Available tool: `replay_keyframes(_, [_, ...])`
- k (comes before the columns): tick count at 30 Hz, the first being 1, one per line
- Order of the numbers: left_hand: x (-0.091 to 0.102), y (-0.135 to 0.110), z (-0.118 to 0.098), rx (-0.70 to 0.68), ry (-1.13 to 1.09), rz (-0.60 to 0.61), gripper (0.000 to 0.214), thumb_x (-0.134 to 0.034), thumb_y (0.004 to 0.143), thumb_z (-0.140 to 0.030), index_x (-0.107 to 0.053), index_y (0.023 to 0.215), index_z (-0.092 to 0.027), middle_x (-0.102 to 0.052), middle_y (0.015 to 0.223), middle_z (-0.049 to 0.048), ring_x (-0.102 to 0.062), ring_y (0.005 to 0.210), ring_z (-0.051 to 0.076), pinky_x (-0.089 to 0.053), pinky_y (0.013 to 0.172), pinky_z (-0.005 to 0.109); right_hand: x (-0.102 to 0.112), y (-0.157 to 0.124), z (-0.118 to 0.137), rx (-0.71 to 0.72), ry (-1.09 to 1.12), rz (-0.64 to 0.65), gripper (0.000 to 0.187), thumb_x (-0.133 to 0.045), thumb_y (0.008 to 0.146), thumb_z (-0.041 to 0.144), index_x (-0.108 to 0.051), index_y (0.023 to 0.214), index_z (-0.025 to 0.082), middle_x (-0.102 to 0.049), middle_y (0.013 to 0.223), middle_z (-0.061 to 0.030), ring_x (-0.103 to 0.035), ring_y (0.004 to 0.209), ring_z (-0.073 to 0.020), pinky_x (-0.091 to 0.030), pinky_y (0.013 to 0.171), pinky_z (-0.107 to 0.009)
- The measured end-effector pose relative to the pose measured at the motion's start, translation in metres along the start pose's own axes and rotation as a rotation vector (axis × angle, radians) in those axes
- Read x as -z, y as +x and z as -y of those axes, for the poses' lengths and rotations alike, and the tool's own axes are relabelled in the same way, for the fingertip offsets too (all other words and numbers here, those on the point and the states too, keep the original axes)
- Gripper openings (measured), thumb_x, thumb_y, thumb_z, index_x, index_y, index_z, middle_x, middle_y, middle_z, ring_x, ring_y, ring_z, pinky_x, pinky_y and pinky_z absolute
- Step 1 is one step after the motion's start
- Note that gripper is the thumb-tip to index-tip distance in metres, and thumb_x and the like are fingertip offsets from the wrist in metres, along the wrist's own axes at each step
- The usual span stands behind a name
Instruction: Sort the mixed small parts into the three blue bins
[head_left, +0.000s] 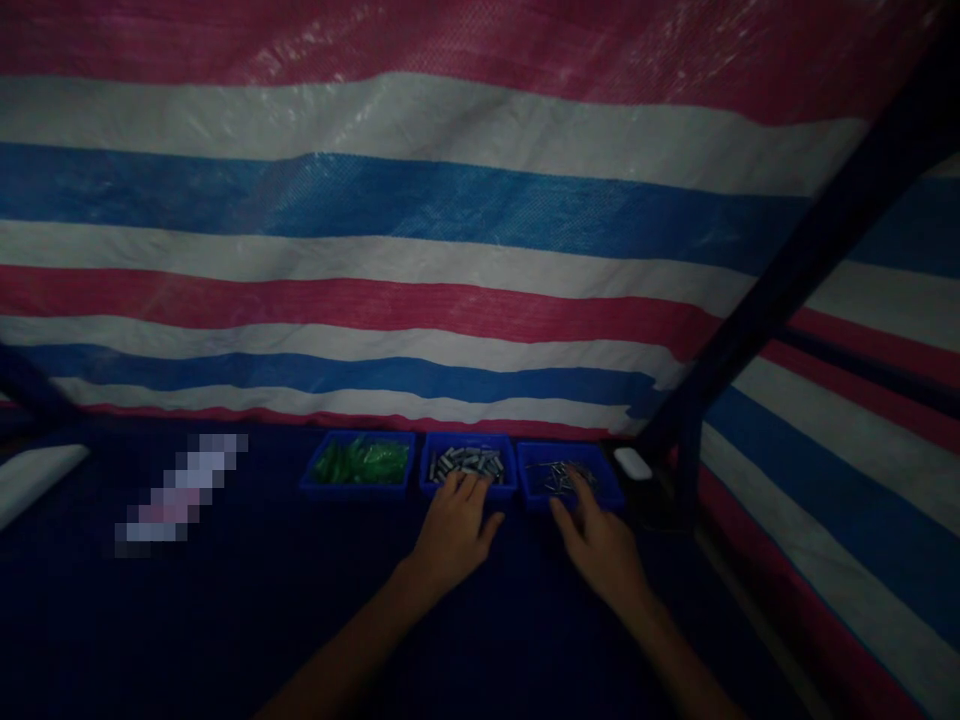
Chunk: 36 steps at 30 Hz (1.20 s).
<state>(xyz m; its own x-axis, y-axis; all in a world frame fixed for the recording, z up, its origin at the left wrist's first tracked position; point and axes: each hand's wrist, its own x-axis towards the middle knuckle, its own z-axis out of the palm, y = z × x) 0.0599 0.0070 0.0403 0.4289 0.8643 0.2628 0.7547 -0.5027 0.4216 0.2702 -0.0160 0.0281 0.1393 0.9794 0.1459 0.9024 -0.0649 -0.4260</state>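
Note:
My left hand (456, 530) reaches over the near edge of the middle blue bin (508, 490). Its fingers are stretched out with the thumb apart, and the fingertips meet several short grey metal cylinders (466, 458) lying in that bin. Over the right blue bin (613, 499) is my right hand (604, 545), its thumb and fingers spread. Thin shiny metal pins (556, 478), perhaps rivets or nails, lie at its fingertips. Neither hand visibly holds anything, though the dim light blurs the fingertips.
A third blue bin (358, 492) on the left holds green pieces (364, 462). A white rounded object (632, 463) sits right of the bins. On the dark table (225, 620), a pixelated item (184, 490) and a white object (41, 475) lie left. Striped sheeting (420, 210) and dark frame bars (780, 270) surround it.

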Motion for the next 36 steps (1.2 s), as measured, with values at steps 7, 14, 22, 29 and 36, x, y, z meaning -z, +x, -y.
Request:
replay_keyframes(7, [0.020,-0.063,0.013,0.005,-0.180,0.008,0.018,-0.045,0.084,-0.033,-0.056,0.092,-0.022,-0.053,0.111,0.0060,-0.036,0.120,0.023,-0.034,0.101,0.043,0.006,-0.042,0.003,-0.124,0.050,0.116,0.041,-0.024,0.087,0.049,-0.055,0.088,0.022,-0.067,0.071,-0.0044,-0.065,0.070,-0.0216,-0.045,0.064,-0.030])
replay_keyframes(14, [-0.008,-0.142,0.010,0.363,-0.478,-0.398,0.054,-0.059,0.072,-0.031,-0.039,0.121,-0.021,-0.028,0.140,0.0154,-0.040,0.121,0.032,-0.043,0.092,0.050,-0.003,-0.098,-0.034,-0.370,0.409,-0.133,0.082,-0.049,0.072,0.060,-0.025,0.135,0.014,-0.063,0.104,-0.0121,-0.061,0.094,-0.0270,-0.050,0.076,-0.038])
replay_keyframes(22, [-0.012,-0.132,0.006,0.406,-0.600,-0.323,0.016,-0.065,0.068,-0.030,-0.054,0.068,-0.018,-0.045,0.132,0.0126,-0.047,0.116,0.029,-0.047,0.089,0.039,-0.022,-0.104,-0.022,-0.422,0.609,-0.228,0.049,-0.042,0.081,0.047,-0.056,0.116,0.015,-0.057,0.119,-0.0098,-0.050,0.113,-0.0301,-0.043,0.092,-0.047])
replay_keyframes(29, [0.024,-0.125,0.015,0.304,-0.671,-0.259,0.012,-0.056,0.078,-0.023,-0.048,0.069,-0.018,-0.043,0.134,0.0125,-0.052,0.112,0.026,-0.050,0.085,0.039,-0.004,-0.097,0.003,-0.301,0.553,-0.186,0.046,-0.044,0.081,0.046,-0.056,0.118,0.020,-0.059,0.117,-0.0077,-0.054,0.109,-0.0287,-0.043,0.091,-0.048])
replay_keyframes(36, [0.037,-0.112,0.010,-0.099,-0.088,-0.173,0.015,-0.052,0.072,-0.007,-0.058,0.078,-0.020,-0.040,0.137,0.0081,-0.046,0.118,0.024,-0.047,0.091,0.037,0.005,-0.098,0.034,-0.161,0.527,-0.275,0.047,-0.046,0.081,0.042,-0.048,0.125,0.024,-0.055,0.121,-0.0073,-0.054,0.107,-0.0238,-0.048,0.086,-0.038])
